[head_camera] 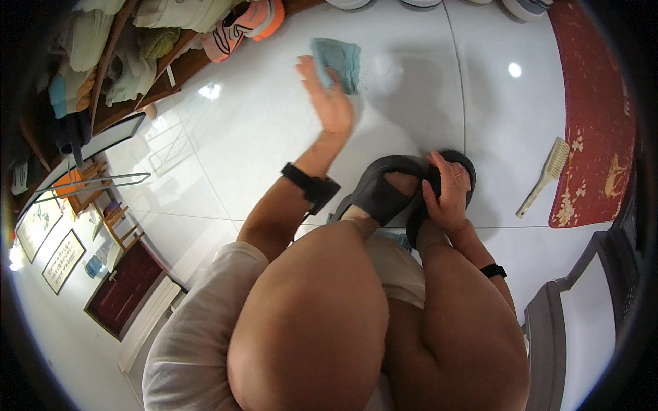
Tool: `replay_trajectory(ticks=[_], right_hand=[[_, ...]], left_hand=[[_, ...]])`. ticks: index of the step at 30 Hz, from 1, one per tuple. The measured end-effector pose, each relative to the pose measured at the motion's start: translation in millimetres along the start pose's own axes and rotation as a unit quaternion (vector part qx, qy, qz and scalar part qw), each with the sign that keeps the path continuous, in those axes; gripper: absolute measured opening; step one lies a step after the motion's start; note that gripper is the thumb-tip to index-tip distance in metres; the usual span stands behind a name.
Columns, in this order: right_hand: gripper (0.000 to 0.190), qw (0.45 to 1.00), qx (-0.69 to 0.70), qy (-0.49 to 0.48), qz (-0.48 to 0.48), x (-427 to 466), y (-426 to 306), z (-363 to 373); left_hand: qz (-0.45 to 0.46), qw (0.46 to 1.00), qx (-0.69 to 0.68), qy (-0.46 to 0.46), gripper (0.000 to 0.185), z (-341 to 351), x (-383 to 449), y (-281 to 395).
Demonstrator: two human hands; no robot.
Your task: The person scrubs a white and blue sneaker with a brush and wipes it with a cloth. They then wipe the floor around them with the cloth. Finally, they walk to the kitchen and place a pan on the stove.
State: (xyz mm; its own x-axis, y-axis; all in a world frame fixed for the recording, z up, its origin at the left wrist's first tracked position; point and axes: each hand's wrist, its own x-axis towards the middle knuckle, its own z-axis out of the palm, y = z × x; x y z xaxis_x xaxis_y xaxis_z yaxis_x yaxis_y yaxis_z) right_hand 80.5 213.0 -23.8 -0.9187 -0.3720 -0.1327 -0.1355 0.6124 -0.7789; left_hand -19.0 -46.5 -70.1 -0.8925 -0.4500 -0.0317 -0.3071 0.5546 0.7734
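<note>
My left hand (331, 105) reaches over the tiled floor, its fingers spread and slightly blurred. Its thumb overlaps a folded teal cloth (345, 61), while the other fingers extend past the cloth's left edge; whether they grip it cannot be told. Beside the cloth is a wet-looking patch (383, 69) on the white tile. My right hand (450, 192) rests with fingers apart on top of the right black slipper (462, 159), which I am wearing. The left black slipper (383, 187) is on my other foot, just beside that hand.
A scrubbing brush (545, 172) lies with its head on the edge of a red floral mat (591, 128) at right. A shoe rack (115, 61) with several shoes stands at upper left, a wire hanger (103, 180) below it. Grey furniture (547, 329) is close on my right.
</note>
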Motion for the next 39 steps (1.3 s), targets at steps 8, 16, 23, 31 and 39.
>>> replay_trajectory(ticks=[8, 16, 23, 31, 39], right_hand=[[0.050, 1.000, 0.008, 0.003, 0.012, -0.6, -0.2, -0.5], [0.052, 1.000, 0.018, -0.008, 0.007, 2.2, -5.2, -3.2], [0.050, 1.000, -0.007, 0.008, -0.021, 3.2, -5.0, -1.2], [0.052, 1.000, 0.010, -0.005, 0.009, 0.6, -3.3, -2.1], [0.052, 1.000, 0.004, -0.013, -0.009, 3.1, -6.7, -3.1]], left_hand=[[-0.138, 0.976, 0.000, 0.166, 0.055, -119.2, 20.9, -47.6], [-0.019, 0.988, 0.155, 0.009, 0.067, -20.0, -50.1, -92.7], [0.049, 0.989, 0.107, -0.093, 0.061, 24.8, -38.5, -22.9], [0.305, 0.837, 0.261, -0.372, 0.063, -104.7, -53.6, -63.0], [0.375, 0.641, 0.297, -0.600, 0.060, -88.9, -56.3, -54.6]])
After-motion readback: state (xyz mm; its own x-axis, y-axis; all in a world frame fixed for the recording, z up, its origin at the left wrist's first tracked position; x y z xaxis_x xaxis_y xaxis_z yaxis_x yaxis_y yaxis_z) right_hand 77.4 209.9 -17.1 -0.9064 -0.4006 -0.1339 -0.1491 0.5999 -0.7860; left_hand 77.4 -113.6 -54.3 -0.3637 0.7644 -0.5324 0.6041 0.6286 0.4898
